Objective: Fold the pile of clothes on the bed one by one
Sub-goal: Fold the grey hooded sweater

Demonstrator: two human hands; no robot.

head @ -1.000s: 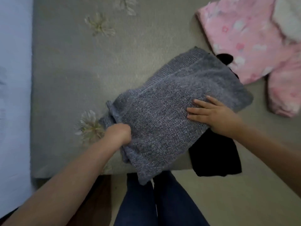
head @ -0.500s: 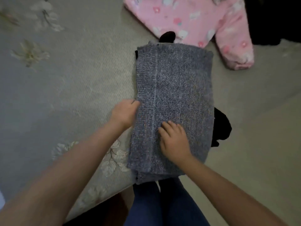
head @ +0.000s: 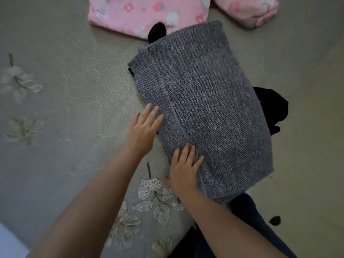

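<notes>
pressing flat left hand (head: 144,127) and right hand (head: 184,168) on folded grey sweater (head: 204,101), fingers straight

Coarse matt grey knit sweater (head: 208,101), soft pink printed fleece garment (head: 141,13), ribbed woven bedspread (head: 78,94)

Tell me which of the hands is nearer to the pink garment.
Left. The left hand rests at the grey sweater's ribbed edge, closer to the pink garment; the right hand lies farther back.

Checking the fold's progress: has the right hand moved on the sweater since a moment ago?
Yes. The right hand slid from the sweater's middle toward its ribbed left edge, near the left hand.
</notes>
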